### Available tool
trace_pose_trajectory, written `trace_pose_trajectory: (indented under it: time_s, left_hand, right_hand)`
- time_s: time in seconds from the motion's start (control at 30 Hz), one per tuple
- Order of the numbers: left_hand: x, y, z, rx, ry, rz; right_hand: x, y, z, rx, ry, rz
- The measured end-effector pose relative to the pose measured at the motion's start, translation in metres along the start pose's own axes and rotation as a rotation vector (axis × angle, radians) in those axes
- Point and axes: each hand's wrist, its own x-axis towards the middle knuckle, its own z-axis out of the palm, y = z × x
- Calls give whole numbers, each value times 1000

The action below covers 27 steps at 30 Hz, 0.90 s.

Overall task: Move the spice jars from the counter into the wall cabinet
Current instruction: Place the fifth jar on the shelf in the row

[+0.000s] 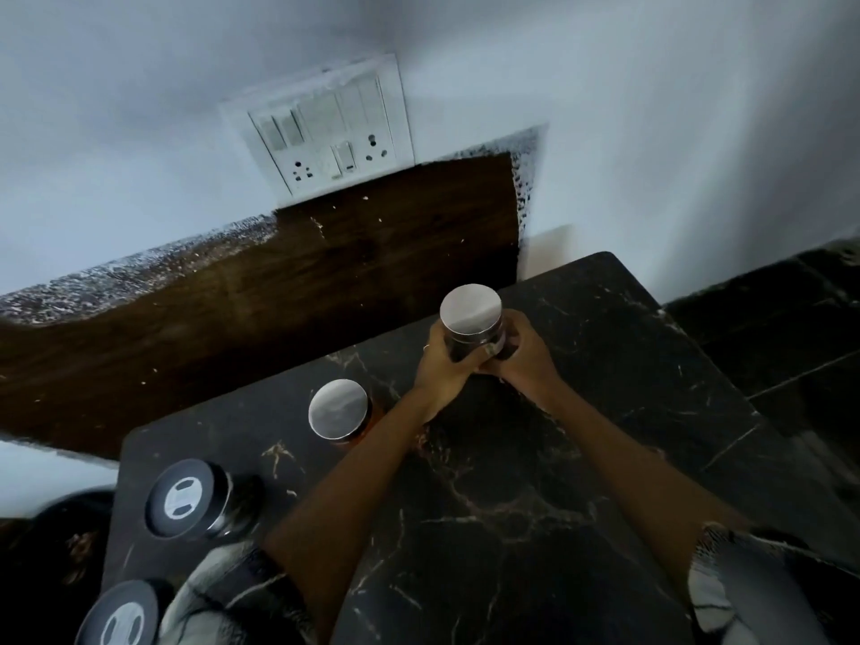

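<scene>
Gripping one jar (472, 325) between both hands: left hand (444, 360) wrapped round its near-left side, right hand (526, 351) closed on its right side, fingers meeting below the lid. Whether the jar's base rests on the tabletop (512, 505) or is just clear of it cannot be told from this angle.

Step in hand, as judged: pick-up of the first of four jars in view; none stored yet so far as the frame shows. The wall cabinet is not in view.

Next move, as judged: lift the jar straight up, keep it upright, and carry it up to the cabinet; one hand may need to free itself for a door, if there is one.

Remaining stock, placed from the hands:
- Second jar (339, 409), plain shiny lid, reddish contents at its base; near, to the left of the left wrist and nearer the person.
- Third jar (195, 500), dark lid with white slotted centre; well apart, further left and nearer.
- Fourth jar (118, 616), same lid type, partly cut off by the frame edge; furthest, lower left.

Other: switch plate (325, 128) on the wall beyond the hands.

Writing: none legible. Both shiny lids are blank; no brand or label can be read on any jar.
</scene>
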Motion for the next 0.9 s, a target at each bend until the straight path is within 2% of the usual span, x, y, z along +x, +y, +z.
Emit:
trace_pose_trajectory:
  time_s: [0.33, 0.67, 0.8, 0.9]
  left_hand:
    - [-64, 65, -73, -13, 173, 190]
    - [-149, 134, -133, -207, 312, 413]
    - [-177, 154, -151, -224, 338, 453]
    - [-199, 166, -162, -236, 345, 463]
  right_hand:
    - [-35, -102, 12, 46, 6, -289]
    - [-102, -205, 29, 144, 67, -509]
    - [-126, -236, 33, 224, 26, -544]
    - [-144, -256, 38, 372, -67, -552]
